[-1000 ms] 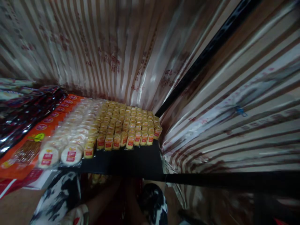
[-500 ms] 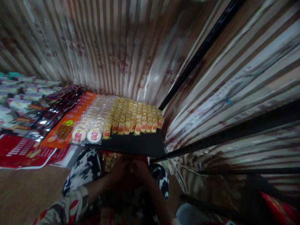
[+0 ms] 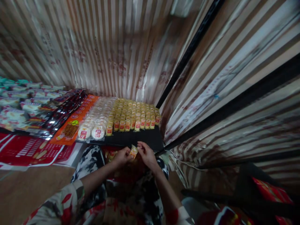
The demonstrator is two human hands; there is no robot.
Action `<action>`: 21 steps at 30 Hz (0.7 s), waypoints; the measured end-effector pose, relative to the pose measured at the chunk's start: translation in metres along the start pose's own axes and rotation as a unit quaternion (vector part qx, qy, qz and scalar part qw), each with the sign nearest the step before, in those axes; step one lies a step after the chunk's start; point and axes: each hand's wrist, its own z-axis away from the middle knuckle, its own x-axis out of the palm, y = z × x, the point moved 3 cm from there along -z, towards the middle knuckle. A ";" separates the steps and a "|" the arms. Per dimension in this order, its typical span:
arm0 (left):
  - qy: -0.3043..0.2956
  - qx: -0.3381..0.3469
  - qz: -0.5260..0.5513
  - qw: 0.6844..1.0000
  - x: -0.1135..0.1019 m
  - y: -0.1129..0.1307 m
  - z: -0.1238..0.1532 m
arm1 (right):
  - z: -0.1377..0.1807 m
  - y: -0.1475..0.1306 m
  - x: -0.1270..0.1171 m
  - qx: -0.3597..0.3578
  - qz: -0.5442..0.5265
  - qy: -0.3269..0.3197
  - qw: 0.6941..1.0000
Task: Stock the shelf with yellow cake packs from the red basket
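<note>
In the head view, a small yellow snack packet (image 3: pixel 133 152) is pinched at its left side by my left hand (image 3: pixel 122 157), just below the front edge of the black shelf (image 3: pixel 150 139). My right hand (image 3: pixel 148 156) is beside the packet's right side, fingers stretched and apart; whether its fingertips touch the wrapper I cannot tell. Similar yellow packets (image 3: pixel 133 115) stand in rows on the shelf beyond my hands. Below my left hand, between my knees, more wrapped packets (image 3: pixel 111 154) show in a dark red container or bag, partly hidden by my arms.
Left of the yellow rows lie clear-wrapped round white crackers (image 3: pixel 97 132), an orange snack bag (image 3: pixel 67 129), dark shiny packs (image 3: pixel 58 117) and white packs (image 3: pixel 14 115). A striped plastic sheet (image 3: pixel 122 47) hangs behind. Black poles (image 3: pixel 187 59) slant at the right.
My hands have risen from the dark container area toward the shelf edge and moved slightly apart. The yellow packet now shows in my left hand. The view has shifted slightly.
</note>
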 end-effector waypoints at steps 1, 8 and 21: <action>0.015 -0.005 0.035 0.999 -0.001 0.002 -0.002 | 0.001 0.003 -0.001 0.020 -0.030 0.013 0.999; 0.004 0.014 0.183 0.983 0.003 0.019 -0.019 | 0.007 0.017 0.007 0.067 -0.188 0.000 0.980; 0.078 0.030 0.127 0.988 -0.002 0.071 -0.096 | -0.043 0.045 -0.025 0.032 -0.117 0.195 0.973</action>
